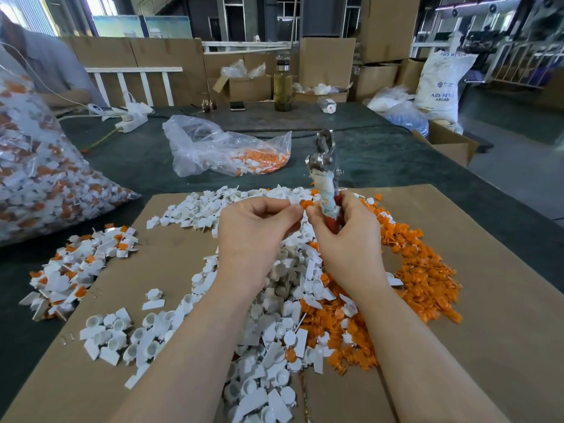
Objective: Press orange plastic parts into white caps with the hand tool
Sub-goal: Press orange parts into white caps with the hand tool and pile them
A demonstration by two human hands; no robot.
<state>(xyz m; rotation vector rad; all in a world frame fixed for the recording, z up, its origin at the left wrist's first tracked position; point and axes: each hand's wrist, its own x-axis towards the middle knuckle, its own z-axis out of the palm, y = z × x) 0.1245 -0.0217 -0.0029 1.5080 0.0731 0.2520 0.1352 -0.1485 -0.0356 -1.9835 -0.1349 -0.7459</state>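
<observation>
Orange part [306, 203] pinched in left hand [254, 239] fingertips | right hand [345, 236] fingers wrapped round hand tool [326, 181], upright

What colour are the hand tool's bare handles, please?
Red, seen below the cloth wrapping on the hand tool in the head view.

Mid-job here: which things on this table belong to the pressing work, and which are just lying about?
Job:
hand tool, held in right hand
orange part, pinched by left hand
white caps pile
orange parts pile
assembled pile

Lying about:
power strip
phone
jar
resin sack
</observation>
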